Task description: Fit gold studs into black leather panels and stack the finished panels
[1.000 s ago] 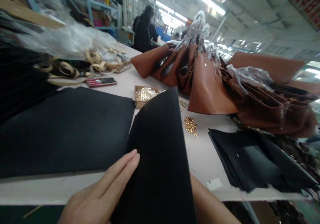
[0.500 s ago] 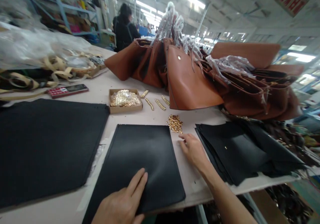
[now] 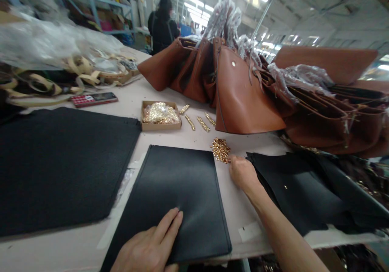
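My left hand (image 3: pixel 152 241) lies with outstretched fingers on a black leather panel (image 3: pixel 179 183) in the middle of the table. Beside a small heap of gold metal pieces (image 3: pixel 221 149), my right hand (image 3: pixel 241 171) is at the heap's lower right edge with its fingers curled together. Whether something is between those fingertips is too small to see. Behind the panel sits a cardboard box (image 3: pixel 161 126) of wrapped gold pieces, with several gold strips (image 3: pixel 203 124) to its right.
Large black sheets (image 3: pixel 60 171) lie at left, and a stack of black panels (image 3: pixel 291 187) at right. Brown bags (image 3: pixel 246 98) stand across the back. A red-cased phone (image 3: pixel 94 99), tan strips (image 3: pixel 80 67) and plastic wrap (image 3: pixel 60 41) are at back left. A person (image 3: pixel 163 25) stands beyond.
My right hand has closed its fingers at the edge of the gold heap; they were apart before. My left hand stays on the panel. The view has shifted slightly.
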A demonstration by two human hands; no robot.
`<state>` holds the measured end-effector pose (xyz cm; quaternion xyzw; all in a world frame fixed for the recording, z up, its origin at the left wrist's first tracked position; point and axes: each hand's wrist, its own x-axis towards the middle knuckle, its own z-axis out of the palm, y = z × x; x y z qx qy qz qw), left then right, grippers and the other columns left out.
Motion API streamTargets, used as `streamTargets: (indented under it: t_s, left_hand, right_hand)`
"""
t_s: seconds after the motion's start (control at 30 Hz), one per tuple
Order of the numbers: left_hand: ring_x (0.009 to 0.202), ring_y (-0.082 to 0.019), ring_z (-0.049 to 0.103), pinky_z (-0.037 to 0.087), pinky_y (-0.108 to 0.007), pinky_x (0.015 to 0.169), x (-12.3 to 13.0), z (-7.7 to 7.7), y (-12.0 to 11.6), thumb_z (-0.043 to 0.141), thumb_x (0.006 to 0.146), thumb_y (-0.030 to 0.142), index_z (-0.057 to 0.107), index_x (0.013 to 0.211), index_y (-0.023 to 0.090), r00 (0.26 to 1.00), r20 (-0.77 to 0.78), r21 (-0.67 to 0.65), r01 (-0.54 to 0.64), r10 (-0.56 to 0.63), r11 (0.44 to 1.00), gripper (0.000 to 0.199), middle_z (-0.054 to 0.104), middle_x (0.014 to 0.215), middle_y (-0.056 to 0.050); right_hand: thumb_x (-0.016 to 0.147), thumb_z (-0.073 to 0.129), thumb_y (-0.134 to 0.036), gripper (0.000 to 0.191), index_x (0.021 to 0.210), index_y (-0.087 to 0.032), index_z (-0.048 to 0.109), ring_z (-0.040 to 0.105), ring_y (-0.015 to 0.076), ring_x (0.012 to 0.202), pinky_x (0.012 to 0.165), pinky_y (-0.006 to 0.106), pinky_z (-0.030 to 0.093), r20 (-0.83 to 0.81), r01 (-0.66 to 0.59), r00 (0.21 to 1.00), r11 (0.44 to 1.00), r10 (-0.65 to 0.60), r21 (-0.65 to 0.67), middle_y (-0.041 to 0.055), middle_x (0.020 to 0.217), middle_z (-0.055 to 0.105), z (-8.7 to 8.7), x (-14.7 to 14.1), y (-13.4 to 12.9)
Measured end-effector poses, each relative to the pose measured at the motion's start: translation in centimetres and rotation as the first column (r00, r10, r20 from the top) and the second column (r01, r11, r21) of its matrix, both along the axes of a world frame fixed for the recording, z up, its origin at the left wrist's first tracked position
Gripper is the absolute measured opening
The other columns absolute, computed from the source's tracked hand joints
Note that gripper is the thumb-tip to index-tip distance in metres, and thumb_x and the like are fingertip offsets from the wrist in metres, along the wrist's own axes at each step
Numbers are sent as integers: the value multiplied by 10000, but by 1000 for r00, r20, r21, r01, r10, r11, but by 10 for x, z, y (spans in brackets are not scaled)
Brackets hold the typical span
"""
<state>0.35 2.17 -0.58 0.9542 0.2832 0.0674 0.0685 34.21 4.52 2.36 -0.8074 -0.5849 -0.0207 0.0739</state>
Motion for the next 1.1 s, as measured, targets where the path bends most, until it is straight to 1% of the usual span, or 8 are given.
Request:
streamTargets:
  t_s: [0.13, 0.23, 0.37, 0.43, 0.57, 0.83, 1.0, 1.1]
  left_hand:
    - [1014, -281, 667, 563, -397, 860, 4, 10, -3, 597, 683, 104, 444, 1443, 141, 1000, -21, -108, -18, 16, 994, 777, 462, 1493, -132]
    - [1002, -301, 663, 566, -437, 831, 7, 21, -2, 611, 763, 186, 426, 1446, 117, 999, -26, -188, 18, -23, 982, 711, 473, 1478, -168]
    - [968, -309, 661, 573, -444, 772, 7, 25, 0, 608, 842, 292, 435, 1421, 63, 999, 3, -192, 50, -50, 980, 647, 505, 1443, -190]
    - [955, -307, 659, 571, -440, 754, 6, 23, -1, 618, 852, 343, 441, 1409, 55, 998, 25, -170, 53, -50, 984, 652, 519, 1428, -189]
    - [918, -285, 651, 556, -414, 718, 5, 17, -3, 630, 856, 404, 457, 1384, 50, 995, 73, -109, 79, -71, 991, 659, 551, 1390, -176]
    - [860, -252, 626, 518, -389, 663, 4, 13, -3, 613, 862, 432, 507, 1324, 48, 985, 146, -51, 103, -95, 993, 611, 593, 1309, -146]
    - [790, -235, 617, 510, -385, 588, 3, 11, -4, 598, 875, 436, 528, 1297, 59, 981, 171, -42, 103, -95, 994, 570, 641, 1164, -105]
    - [788, -235, 623, 522, -387, 584, 3, 9, -3, 585, 883, 425, 535, 1284, 60, 977, 184, -24, 112, -105, 993, 545, 637, 1172, -106]
  right_hand:
    - [878, 519, -102, 221, 987, -115, 711, 701, 268, 868, 809, 367, 518, -139, -10, 990, 998, 20, 69, 152, 927, 741, 4, 0, -9]
    - [918, 555, -278, 205, 984, -168, 714, 712, 218, 856, 783, 326, 556, -337, -70, 936, 991, 104, 111, 80, 933, 753, 5, -24, -22]
    - [856, 678, -319, 124, 848, -205, 727, 702, 190, 818, 762, 293, 560, -739, -156, 628, 970, 244, 188, 35, 862, 744, 7, -80, -37]
    - [869, 661, -251, 88, 819, -224, 728, 691, 170, 841, 791, 278, 540, -767, -228, 562, 949, 310, 216, 19, 871, 736, 9, -105, -40]
    - [914, 576, -156, 174, 881, -237, 727, 679, 151, 886, 825, 267, 513, -692, -358, 601, 909, 400, 214, 11, 917, 729, 10, -130, -41]
    - [877, 624, -115, 158, 902, -236, 722, 688, 142, 825, 774, 245, 520, -592, -407, 690, 899, 417, 159, -11, 880, 741, 7, -135, -44]
    - [896, 530, -50, 244, 928, -218, 704, 684, 159, 814, 755, 266, 510, -407, -586, 705, 800, 581, 127, 7, 889, 744, 15, -139, -39]
    - [889, 520, -46, 235, 889, -205, 693, 683, 171, 784, 731, 277, 503, -362, -624, 710, 778, 604, 76, 15, 858, 740, 22, -143, -34]
